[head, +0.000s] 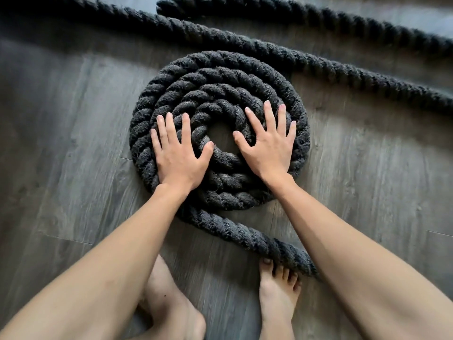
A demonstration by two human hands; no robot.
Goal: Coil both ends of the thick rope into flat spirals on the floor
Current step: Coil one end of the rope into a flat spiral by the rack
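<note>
A thick black twisted rope lies on the grey wood floor, wound into a flat spiral [220,79] of several turns with a small hole at its centre. My left hand [179,153] lies flat on the spiral's left side, fingers spread and straight. My right hand [267,143] lies flat on the right side, fingers also spread. Neither hand grips the rope. From the spiral's lower edge a rope tail [247,236] runs down to the right and disappears under my right forearm.
Two more runs of the same rope [318,62] cross the floor behind the spiral, from upper left to right. My bare feet [278,290] stand just below the spiral, the right one touching the rope tail. Bare floorboards [61,143] lie to the left and right.
</note>
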